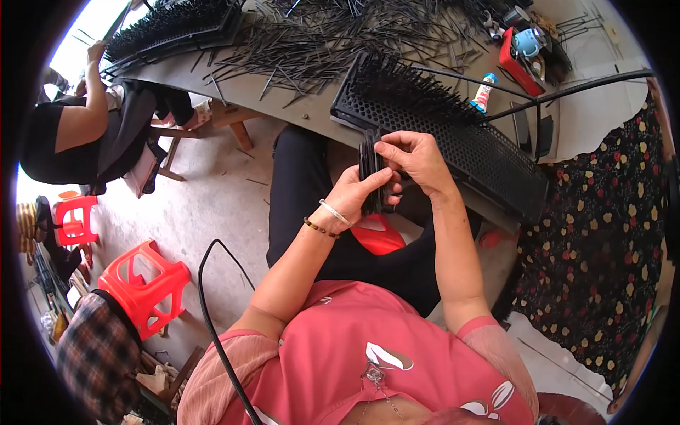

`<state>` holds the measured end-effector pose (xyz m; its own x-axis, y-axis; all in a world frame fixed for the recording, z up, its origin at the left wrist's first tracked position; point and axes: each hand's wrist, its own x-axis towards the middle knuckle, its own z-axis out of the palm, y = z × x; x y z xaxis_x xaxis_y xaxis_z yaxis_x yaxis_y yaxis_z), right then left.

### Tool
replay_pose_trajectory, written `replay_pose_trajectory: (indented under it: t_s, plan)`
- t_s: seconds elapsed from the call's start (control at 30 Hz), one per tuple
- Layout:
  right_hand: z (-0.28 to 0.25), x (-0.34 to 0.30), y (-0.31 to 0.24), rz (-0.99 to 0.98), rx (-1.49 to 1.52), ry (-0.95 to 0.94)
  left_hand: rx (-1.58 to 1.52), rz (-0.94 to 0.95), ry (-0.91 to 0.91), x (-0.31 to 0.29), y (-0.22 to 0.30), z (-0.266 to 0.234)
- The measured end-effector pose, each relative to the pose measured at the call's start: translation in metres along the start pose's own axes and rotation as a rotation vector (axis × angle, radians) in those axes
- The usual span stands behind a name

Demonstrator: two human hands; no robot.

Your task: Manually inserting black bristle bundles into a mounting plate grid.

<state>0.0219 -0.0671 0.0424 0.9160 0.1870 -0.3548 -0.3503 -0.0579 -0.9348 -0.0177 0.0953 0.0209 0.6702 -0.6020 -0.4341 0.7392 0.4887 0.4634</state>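
My left hand [350, 194], with a white bangle and a beaded bracelet on its wrist, is wrapped round a bundle of thin black sticks [367, 157]. The bundle stands roughly upright above my lap. At its upper right side my right hand [419, 160] pinches with thumb and forefinger; how many sticks lie between these fingertips is hidden. Just beyond both hands a long black perforated rack [453, 139] rests at the table's near edge. Many black sticks stand in its holes along the far side.
Loose black sticks [304, 53] lie heaped across the table [312, 117]. A second filled rack [173, 32] is at the far left, beside another person's arm [86, 117]. Behind my rack are a red box [516, 62] and blue cup [527, 42]. Red stools [149, 283] stand left.
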Motion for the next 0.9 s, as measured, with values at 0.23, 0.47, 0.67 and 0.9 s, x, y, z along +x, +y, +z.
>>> replay_pose_trajectory:
  t_s: [0.23,0.47,0.67,0.9]
  plan:
    - [-0.011,-0.009,0.009,0.017,0.180,0.109,0.023,0.050,0.137,0.005,-0.006,0.004]
    - [-0.014,-0.007,0.012,-0.028,0.174,0.217,-0.003,0.033,0.196,0.009,-0.008,0.006]
    - [-0.007,0.015,-0.008,-0.475,-0.058,0.470,-0.037,0.056,0.300,0.016,-0.015,-0.001]
    - [-0.001,0.062,-0.006,-0.885,-0.563,0.639,0.051,0.034,0.216,0.016,-0.014,-0.004]
